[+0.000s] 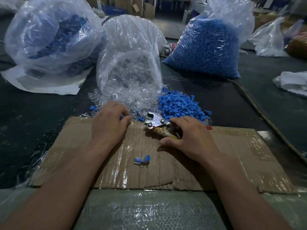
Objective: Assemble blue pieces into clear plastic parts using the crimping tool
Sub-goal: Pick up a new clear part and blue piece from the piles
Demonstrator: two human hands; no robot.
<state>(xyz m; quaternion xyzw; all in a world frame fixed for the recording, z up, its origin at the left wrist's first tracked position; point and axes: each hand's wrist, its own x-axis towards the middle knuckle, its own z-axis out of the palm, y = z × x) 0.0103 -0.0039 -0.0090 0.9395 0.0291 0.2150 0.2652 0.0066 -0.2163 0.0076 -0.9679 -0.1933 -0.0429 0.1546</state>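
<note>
The metal crimping tool (155, 122) lies on the cardboard sheet (232, 155), its handle wrapped in yellowish cord. My right hand (191, 138) grips that handle, thumb on the near side. My left hand (108, 125) reaches into the loose clear plastic parts (132, 97) spilling from a clear bag, fingers curled around a small blue-and-clear piece at the fingertips. A heap of loose blue pieces (179, 105) sits just behind the tool. One assembled blue-and-clear part (141, 160) lies on the cardboard between my forearms.
A full bag of blue pieces (211, 47) stands at the back right. A big bag holding blue-and-clear parts (49, 35) sits at the back left. A cord (265, 117) runs along the right. White plastic (294, 82) lies at the far right.
</note>
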